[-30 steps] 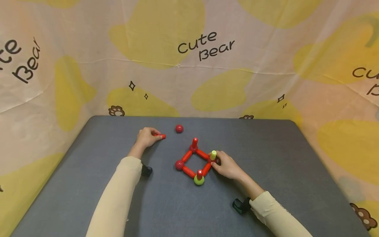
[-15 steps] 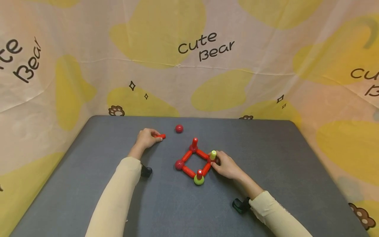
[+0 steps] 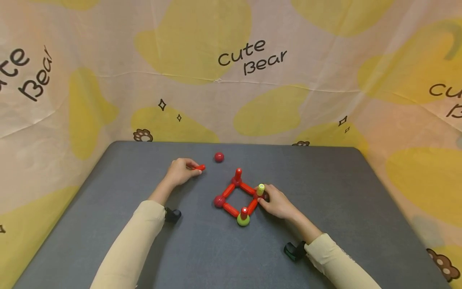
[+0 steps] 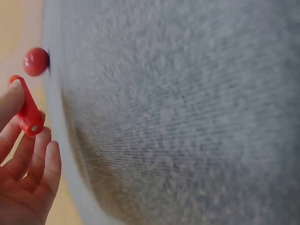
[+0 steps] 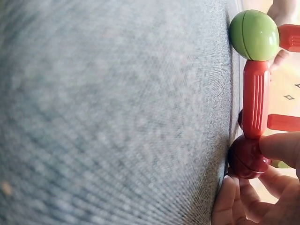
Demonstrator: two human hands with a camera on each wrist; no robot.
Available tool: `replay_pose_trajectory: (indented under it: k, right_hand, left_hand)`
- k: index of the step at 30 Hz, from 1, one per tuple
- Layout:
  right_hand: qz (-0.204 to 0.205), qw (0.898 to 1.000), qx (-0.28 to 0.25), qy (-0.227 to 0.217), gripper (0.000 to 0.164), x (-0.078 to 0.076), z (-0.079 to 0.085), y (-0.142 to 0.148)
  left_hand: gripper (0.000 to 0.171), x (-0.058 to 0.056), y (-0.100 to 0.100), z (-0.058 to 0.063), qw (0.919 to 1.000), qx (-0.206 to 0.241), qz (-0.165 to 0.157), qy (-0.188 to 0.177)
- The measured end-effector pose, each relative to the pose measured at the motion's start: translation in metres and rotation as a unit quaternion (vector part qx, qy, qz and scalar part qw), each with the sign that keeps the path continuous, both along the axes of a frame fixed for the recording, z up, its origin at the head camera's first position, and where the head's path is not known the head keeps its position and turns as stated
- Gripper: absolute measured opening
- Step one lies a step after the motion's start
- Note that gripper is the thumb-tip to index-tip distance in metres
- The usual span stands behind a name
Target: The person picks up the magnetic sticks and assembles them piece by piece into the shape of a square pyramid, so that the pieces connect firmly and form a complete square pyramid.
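Between thumb and fingers, my left hand pinches a red magnetic rod, held above the table left of a joined square. That square has red rods for sides and balls at the corners. My right hand grips its right-hand red ball, from which a yellow-green rod stands upright. Upright red rods also rise from the near green ball and the far red ball. No upright rod stands on the left red ball.
A loose red ball lies near the back of the grey table, beyond the square. Printed cloth hangs behind the table and along both sides.
The left hand has shifted slightly right with the red rod, whose end now tilts up, while its wrist swung left. The right hand and the square stay in place.
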State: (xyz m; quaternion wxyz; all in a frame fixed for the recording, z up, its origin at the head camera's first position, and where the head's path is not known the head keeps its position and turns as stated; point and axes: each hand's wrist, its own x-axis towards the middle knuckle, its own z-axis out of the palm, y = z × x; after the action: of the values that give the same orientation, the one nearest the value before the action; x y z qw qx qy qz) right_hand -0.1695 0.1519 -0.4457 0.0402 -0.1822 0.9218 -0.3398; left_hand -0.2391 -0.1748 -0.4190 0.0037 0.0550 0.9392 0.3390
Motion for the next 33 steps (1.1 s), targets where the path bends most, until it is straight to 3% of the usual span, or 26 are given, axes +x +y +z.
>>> replay_pose_trajectory:
  k: [10,16,33]
  right_hand:
    - [0.003,1.000,-0.002,0.006,0.027,-0.001,-0.001,0.001]
    - [0.002,1.000,-0.002,0.006,0.027,0.000,0.000,0.000]
    - [-0.001,1.000,-0.003,0.003,0.027,0.001,0.001,0.000]
  left_hand:
    - [0.023,0.018,0.016,0.010,0.9972,0.058,-0.039,0.025]
    - [0.024,0.034,0.028,0.014,0.9942,0.071,-0.076,0.029]
    - [0.017,0.067,0.054,0.008,0.9836,0.109,-0.141,0.026]
